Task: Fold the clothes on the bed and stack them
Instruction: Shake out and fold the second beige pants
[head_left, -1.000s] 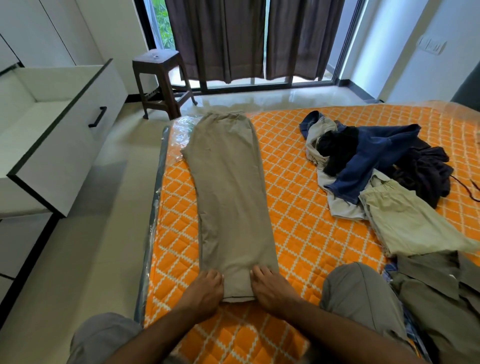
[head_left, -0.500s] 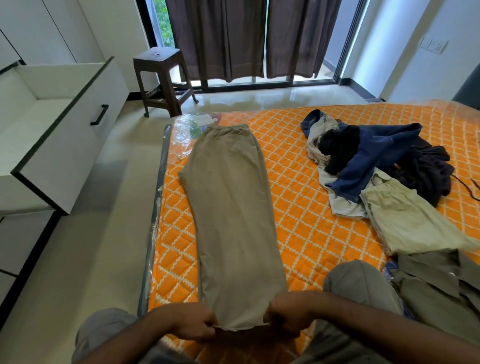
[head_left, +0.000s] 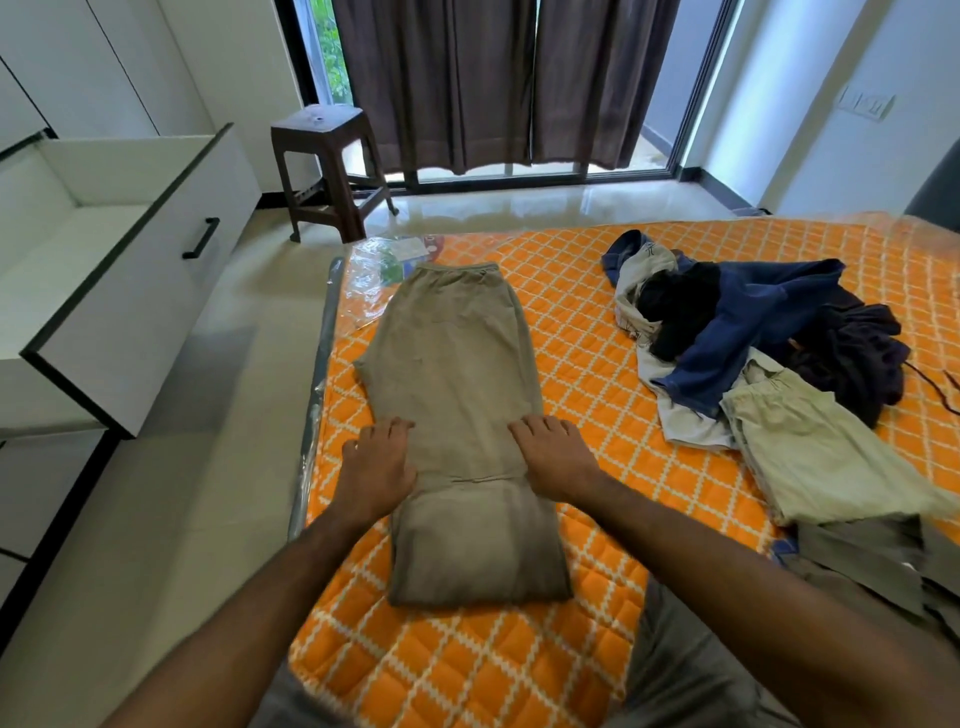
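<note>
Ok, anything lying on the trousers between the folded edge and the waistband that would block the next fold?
Nothing visible. Both hands, left and right, rest on the trousers at the folded edge, and the cloth up to the waistband is bare. The pile of clothes lies apart, to the right.

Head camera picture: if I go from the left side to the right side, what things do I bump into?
White open drawer → brown stool → left hand → khaki trousers → right hand → pile of unfolded clothes.
</note>
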